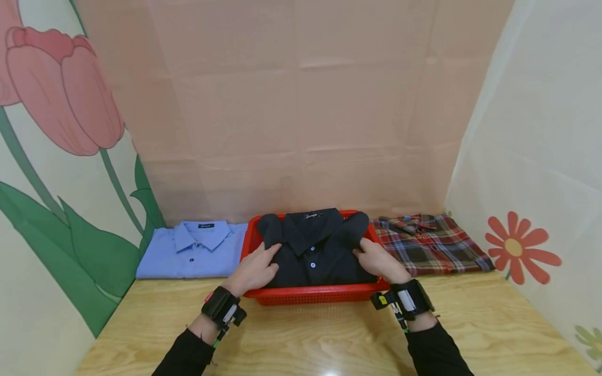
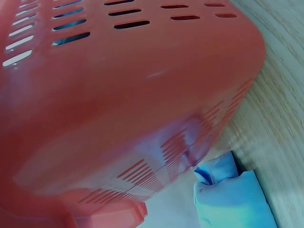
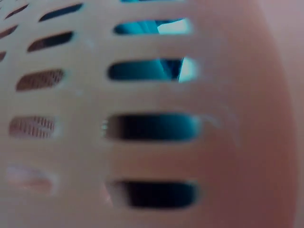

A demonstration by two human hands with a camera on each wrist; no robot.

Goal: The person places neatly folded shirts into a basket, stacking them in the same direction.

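Creased pinkish backdrop (image 1: pixel 291 104) behind everything, pale wood table (image 1: pixel 301 334) up front. From my remote seat, the black shirt (image 1: pixel 301 263) sits folded in the red basket (image 1: pixel 310 295), collar toward the far rim. Left hand (image 1: pixel 254 269): thumb and index spread apart on its left side. Right hand (image 1: pixel 380 259): fingers bent against the opposite side. Honestly can't tell if either's pinching fabric. Guessing they're on matching sides to keep the fold even. Blue shirt (image 1: pixel 162 258) and plaid shirt (image 1: pixel 442 248) flank the basket, probably so the middle spot's free for it.
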